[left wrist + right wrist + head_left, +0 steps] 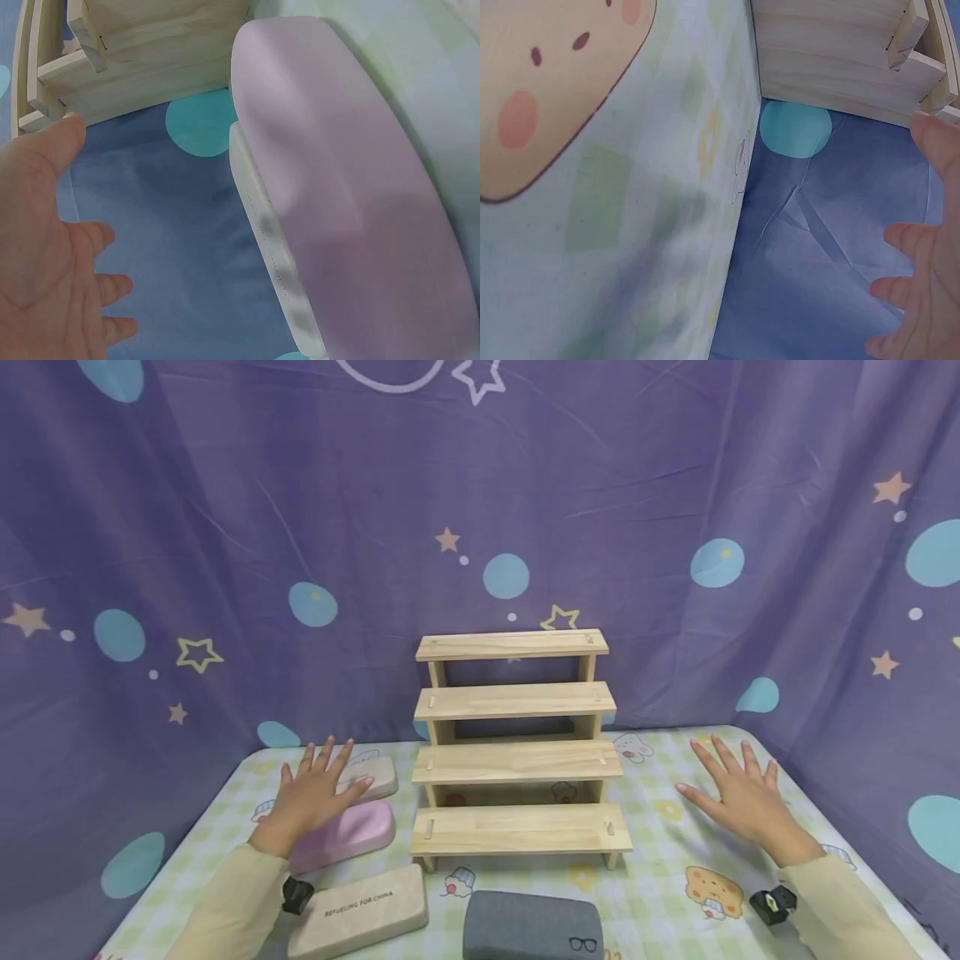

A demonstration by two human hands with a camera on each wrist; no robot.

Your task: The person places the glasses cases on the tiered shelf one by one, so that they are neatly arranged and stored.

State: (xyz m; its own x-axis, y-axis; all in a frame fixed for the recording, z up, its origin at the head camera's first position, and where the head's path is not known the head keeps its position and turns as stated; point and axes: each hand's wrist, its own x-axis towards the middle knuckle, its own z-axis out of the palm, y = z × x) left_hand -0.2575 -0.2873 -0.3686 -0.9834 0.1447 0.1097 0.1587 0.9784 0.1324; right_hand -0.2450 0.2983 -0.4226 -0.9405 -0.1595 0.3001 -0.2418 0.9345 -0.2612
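My left hand point(313, 795) hovers over the left side of the table with its fingers spread and nothing in them. Beneath and beside it lie a pale case point(377, 777) and a pink case point(352, 833), the latter large in the left wrist view. Nearer the front is a beige glasses case point(367, 906) lettered "REFUELING FOR CHINA". A grey glasses case point(532, 922) with a small glasses print lies at the front middle. On the right, my right hand point(742, 797) is held with fingers spread, holding nothing, above the tablecloth.
A four-step wooden display rack point(517, 760) stands in the middle of the table, its shelves bare. The checked tablecloth point(652, 860) has cartoon prints. Behind and at both sides hangs a purple curtain point(600, 468) with stars and blue dots.
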